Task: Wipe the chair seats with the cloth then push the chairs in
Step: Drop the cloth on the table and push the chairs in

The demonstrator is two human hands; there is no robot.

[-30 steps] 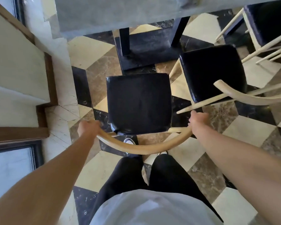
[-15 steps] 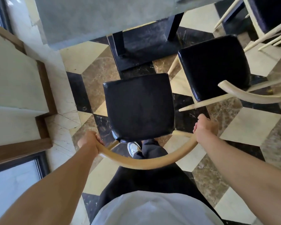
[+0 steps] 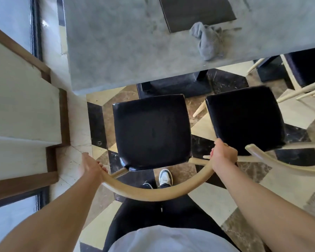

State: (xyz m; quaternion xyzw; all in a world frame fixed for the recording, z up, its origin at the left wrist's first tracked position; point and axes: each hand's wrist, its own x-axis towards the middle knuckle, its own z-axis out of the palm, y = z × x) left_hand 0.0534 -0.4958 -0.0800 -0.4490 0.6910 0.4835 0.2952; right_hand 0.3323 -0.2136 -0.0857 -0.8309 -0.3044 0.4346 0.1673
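I have both hands on the curved wooden backrest (image 3: 153, 194) of the nearer chair; my left hand (image 3: 91, 167) wraps the rail's left end, my right hand (image 3: 224, 155) wraps its right end, each grip closed round the wood. Just beyond the grip lies the black padded seat (image 3: 152, 130), front edge pointing at the desk (image 3: 125, 42) and not yet under it. Beside my right grip, the second chair's seat (image 3: 244, 120) sits angled, its pale backrest (image 3: 280, 165) just beside my knuckles. Farthest off, the grey cloth (image 3: 207, 41) lies crumpled on the desk. I judge the frame stiff and fairly light; the rail ends are the right hold for an even push; the glossy tiled floor (image 3: 204, 200) should let the legs slide, though uneven pressure could swing it.
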